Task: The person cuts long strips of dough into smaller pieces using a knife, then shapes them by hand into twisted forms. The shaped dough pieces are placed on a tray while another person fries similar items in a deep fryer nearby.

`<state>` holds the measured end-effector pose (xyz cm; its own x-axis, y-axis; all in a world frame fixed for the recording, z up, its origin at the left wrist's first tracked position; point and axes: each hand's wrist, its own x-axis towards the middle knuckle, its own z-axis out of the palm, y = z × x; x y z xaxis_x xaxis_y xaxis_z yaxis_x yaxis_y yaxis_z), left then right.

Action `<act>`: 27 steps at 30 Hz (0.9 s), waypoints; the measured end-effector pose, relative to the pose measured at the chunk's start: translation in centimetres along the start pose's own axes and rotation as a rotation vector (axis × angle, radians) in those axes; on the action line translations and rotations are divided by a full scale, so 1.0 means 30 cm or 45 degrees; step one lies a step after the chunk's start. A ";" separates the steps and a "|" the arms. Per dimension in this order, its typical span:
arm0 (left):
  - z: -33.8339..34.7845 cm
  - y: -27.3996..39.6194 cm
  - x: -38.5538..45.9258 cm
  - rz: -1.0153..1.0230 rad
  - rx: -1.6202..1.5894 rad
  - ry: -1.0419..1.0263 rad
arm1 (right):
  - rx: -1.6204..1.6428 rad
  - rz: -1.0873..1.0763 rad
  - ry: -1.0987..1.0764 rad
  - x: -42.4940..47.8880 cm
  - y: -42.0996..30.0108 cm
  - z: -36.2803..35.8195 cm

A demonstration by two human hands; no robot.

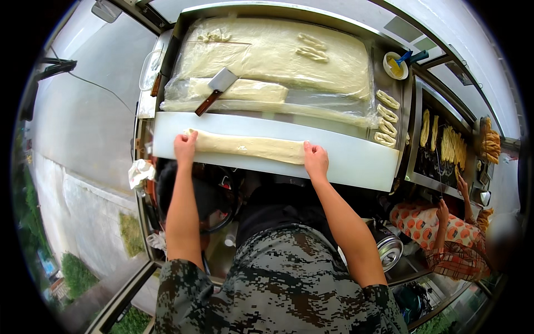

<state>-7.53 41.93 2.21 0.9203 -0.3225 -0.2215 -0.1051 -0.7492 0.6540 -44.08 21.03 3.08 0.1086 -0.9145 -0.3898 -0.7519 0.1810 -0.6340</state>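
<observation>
A long flat strip of dough (250,147) stretches across the white cutting board (358,163) in front of me. My left hand (185,146) pinches its left end, and my right hand (316,158) grips the right end. Beyond the board, a dough scraper with a wooden handle (208,102) rests across a smaller dough piece (263,89) and plastic film. Behind that lies a big slab of dough (275,50) under clear plastic film (325,109), with a few twisted dough pieces (313,53) on top.
Several looped dough pieces (387,113) line the right side, below a bowl of yellow liquid with a brush (395,67). Farther right, dough sticks fry in an oil vat (438,163). A co-worker in a patterned apron (429,221) holds long thin sticks over it. A drying rack holds fried sticks (490,142).
</observation>
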 end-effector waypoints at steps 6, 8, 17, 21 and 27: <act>0.054 -0.027 -0.002 0.457 -0.178 0.135 | -0.107 0.121 0.155 -0.006 -0.087 0.063; 0.033 0.022 -0.012 0.488 -0.101 0.070 | -0.229 0.014 0.145 -0.008 -0.082 0.073; -0.103 0.251 -0.125 0.815 0.226 0.024 | -0.085 -0.490 0.232 -0.022 -0.022 0.135; -0.227 0.549 -0.311 0.942 0.123 -0.053 | 0.336 -0.375 0.108 -0.036 -0.059 0.042; -0.303 0.739 -0.444 0.793 -0.129 -0.015 | 0.422 -0.427 0.325 0.050 0.076 -0.326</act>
<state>-18.68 34.88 26.22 0.6934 -0.6875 0.2155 -0.5834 -0.3602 0.7279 -52.00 16.52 7.57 0.1149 -0.9932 0.0194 -0.4527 -0.0698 -0.8889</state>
